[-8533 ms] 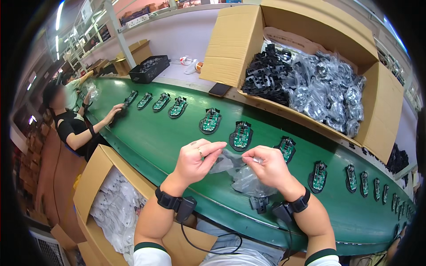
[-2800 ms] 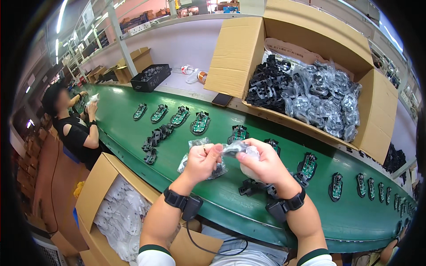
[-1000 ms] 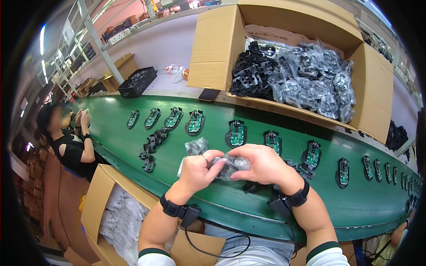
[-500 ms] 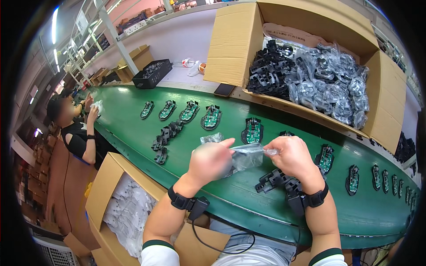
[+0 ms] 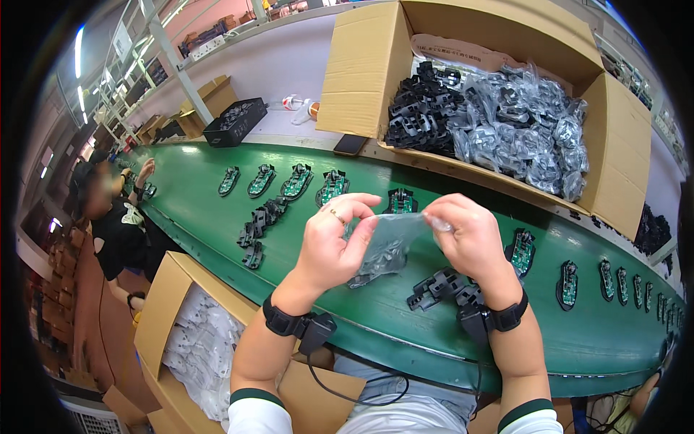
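both hands have come up a little off the green worktop (image 5: 217,217) since half a second ago, and the left hand (image 5: 334,242) and right hand (image 5: 468,237) now pinch the top edge of a clear plastic bag (image 5: 387,249) between fingertips, spreading its mouth where a moment back it was bunched between them. the bag hangs between the hands with a dark part inside, loose black parts (image 5: 441,286) lying at five o'clock below it, so by the look of it the bag is being opened, with the big cardboard box (image 5: 361,79) at twelve o'clock
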{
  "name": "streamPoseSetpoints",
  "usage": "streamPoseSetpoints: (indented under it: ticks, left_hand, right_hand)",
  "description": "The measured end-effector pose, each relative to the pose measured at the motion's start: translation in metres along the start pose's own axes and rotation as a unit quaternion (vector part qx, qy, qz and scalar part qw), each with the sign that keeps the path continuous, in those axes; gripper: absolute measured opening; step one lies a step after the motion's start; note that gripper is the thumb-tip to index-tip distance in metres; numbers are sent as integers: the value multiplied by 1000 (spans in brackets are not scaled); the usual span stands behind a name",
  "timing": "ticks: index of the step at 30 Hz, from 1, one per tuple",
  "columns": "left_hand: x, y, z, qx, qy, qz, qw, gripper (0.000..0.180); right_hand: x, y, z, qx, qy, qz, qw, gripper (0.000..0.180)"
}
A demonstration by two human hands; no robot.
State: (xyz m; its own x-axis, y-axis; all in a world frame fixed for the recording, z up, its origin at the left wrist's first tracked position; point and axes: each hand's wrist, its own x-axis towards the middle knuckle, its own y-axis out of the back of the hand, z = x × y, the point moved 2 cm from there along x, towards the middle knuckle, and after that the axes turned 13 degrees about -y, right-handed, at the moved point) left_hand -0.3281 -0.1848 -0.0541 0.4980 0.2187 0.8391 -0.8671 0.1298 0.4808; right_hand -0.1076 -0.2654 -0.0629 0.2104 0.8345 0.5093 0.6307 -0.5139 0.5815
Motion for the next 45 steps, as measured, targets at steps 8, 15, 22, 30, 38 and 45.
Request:
streamPoseSetpoints:
  ticks: [8, 15, 22, 30, 38, 45]
  left_hand:
    - [-25, -71, 9, -600, 295, 91, 738, 25]
    - [-21, -84, 27, -479, 277, 134, 822, 58]
    - [-17, -56, 15, -59, 85, 15, 994, 28]
    - [-25, -34, 4, -276, 131, 103, 947, 43]
    - [-61, -4, -68, 131, 375, -240, 886, 47]
    - [-59, -10, -73, -271, 330, 51, 903, 8]
  right_hand:
    - [-15, -38, 7, 531, -163, 58, 829, 14]
    - [-42, -54, -18, 652, -98, -64, 749, 34]
    - [-24, -10, -34, 164, 141, 84, 973, 54]
    - [-24, -21, -2, 303, -37, -3, 952, 26]
    - [-25, -3, 13, 414, -113, -43, 902, 9]
    - [-24, -13, 15, 355, -205, -154, 899, 30]
